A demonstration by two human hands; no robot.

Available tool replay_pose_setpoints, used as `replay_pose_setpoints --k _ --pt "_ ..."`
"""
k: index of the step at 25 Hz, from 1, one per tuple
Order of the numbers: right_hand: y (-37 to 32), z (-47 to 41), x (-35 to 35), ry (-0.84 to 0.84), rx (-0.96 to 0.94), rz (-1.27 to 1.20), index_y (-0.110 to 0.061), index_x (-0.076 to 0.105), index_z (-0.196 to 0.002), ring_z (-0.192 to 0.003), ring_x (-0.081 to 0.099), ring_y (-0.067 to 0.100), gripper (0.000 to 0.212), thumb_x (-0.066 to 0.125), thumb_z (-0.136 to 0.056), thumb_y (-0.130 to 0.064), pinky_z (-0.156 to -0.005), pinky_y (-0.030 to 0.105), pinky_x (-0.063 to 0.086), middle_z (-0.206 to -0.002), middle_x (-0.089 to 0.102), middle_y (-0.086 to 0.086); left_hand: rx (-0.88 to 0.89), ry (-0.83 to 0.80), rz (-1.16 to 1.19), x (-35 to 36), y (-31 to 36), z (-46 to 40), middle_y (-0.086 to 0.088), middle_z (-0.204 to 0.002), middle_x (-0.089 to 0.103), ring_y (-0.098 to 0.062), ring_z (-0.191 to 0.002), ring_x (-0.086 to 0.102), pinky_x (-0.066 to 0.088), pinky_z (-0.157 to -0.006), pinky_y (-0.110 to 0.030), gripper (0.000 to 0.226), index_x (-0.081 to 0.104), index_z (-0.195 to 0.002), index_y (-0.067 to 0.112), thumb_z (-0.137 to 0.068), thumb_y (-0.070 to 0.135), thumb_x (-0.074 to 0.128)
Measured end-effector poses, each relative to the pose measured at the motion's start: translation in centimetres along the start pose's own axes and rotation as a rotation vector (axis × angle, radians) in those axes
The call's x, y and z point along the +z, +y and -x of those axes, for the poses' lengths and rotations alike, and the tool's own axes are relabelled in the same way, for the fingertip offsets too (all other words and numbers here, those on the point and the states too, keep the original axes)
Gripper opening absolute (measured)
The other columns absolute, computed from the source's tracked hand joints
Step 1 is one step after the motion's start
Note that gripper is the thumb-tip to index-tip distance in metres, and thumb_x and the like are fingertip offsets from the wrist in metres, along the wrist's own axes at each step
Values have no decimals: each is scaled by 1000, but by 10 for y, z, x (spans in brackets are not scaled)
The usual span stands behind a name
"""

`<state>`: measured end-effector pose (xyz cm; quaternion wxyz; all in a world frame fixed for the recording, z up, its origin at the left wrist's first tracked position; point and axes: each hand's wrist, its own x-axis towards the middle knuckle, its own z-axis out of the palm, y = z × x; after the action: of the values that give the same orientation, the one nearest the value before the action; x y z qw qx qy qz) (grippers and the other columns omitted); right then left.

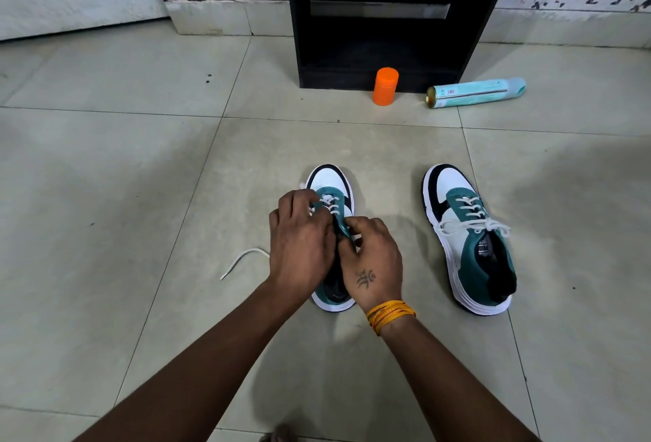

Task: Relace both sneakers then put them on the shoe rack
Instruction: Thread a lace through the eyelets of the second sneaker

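Observation:
Two teal, white and black sneakers stand on the tiled floor, toes pointing away from me. Both my hands are on the left sneaker (329, 181). My left hand (299, 248) curls over its left side at the white lace. My right hand (373, 262) pinches the teal tongue area near the eyelets. The lower eyelets carry crossed lace; a loose lace end (243, 258) trails left on the floor. The right sneaker (472, 248) stands apart, laced and tied in a bow. The black shoe rack (380, 19) stands ahead against the wall.
An orange plastic bottle (385, 86) stands in front of the rack's base. A pale green spray can (475, 93) lies on its side to the right of it. A white door is at the far left, a flowered wall at the far right.

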<state>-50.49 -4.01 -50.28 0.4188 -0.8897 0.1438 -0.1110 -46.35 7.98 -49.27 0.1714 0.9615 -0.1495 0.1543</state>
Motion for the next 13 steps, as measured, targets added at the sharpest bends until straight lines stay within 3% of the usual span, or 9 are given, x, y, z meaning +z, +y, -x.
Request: replay_pose_setpoints --k 4,7,10,13 --pt "-5 1 -3 -18 10 -37 -30 72 -112 -88 68 15 31 61 -83 -35 -81 37 57 -105 66 -8 -138 14 256 7 -1 -1 0 -115 59 -27 -112 49 42 -84 -40 9 74 -89 18 -84 11 71" --pt "-6 -4 -11 -37 23 -74 -32 74 -116 -88 67 13 39 55 -82 -35 -84 35 56 -103 71 -9 -177 31 297 10 0 1 -1 -113 59 -28 -109 50 42 -85 -40 14 73 -91 19 -83 8 70" --pt "1 -14 -19 -49 -144 -25 -33 72 -123 -92 70 16 38 55 -92 -18 -82 35 56 -107 76 -9 -167 49 285 13 -3 4 -1 -113 59 -28 -107 50 43 -85 -41 14 73 -95 19 -85 10 69" --pt "10 -25 -16 -58 -285 101 -30 72 -112 -94 71 22 25 55 -96 -23 -77 41 57 -105 75 -6 -153 49 295 14 -6 6 -2 -113 59 -28 -106 51 45 -85 -43 11 73 -97 20 -89 19 66"
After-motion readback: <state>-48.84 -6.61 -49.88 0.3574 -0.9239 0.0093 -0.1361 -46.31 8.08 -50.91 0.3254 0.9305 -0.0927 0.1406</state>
